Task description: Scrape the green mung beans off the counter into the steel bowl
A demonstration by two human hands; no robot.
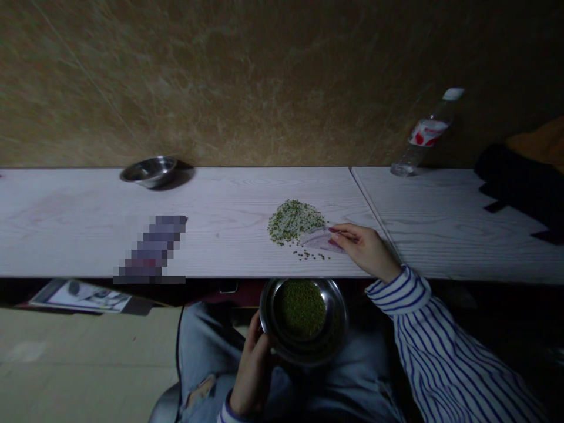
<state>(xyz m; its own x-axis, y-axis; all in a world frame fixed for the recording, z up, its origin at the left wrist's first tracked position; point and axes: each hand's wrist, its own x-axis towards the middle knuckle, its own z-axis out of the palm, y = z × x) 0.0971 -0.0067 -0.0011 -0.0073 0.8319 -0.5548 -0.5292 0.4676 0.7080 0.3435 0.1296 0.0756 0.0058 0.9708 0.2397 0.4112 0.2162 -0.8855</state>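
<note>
My left hand [256, 364] is closed on the rim of a steel bowl [337, 335], held just below the table's front edge above my lap. Inside the bowl lie many small green beans [302, 308], which look like mung beans. With thumb and fingers, my right hand [368, 249] pinches a thin, see-through plastic piece [318, 239] of a pale purplish tint. That piece lies low over the table at the lower right side of a pile of green beans mixed with white grains [293, 220]. Several loose beans [311, 255] are scattered in front of the pile.
A second steel bowl [150, 172] stands tilted near the wall at the left. A blurred-out flat object [156, 247] lies at the table's front left. A clear bottle [420, 138] stands at the back right, beside dark cloth [520, 182]. A seam crosses the white tabletop [229, 229].
</note>
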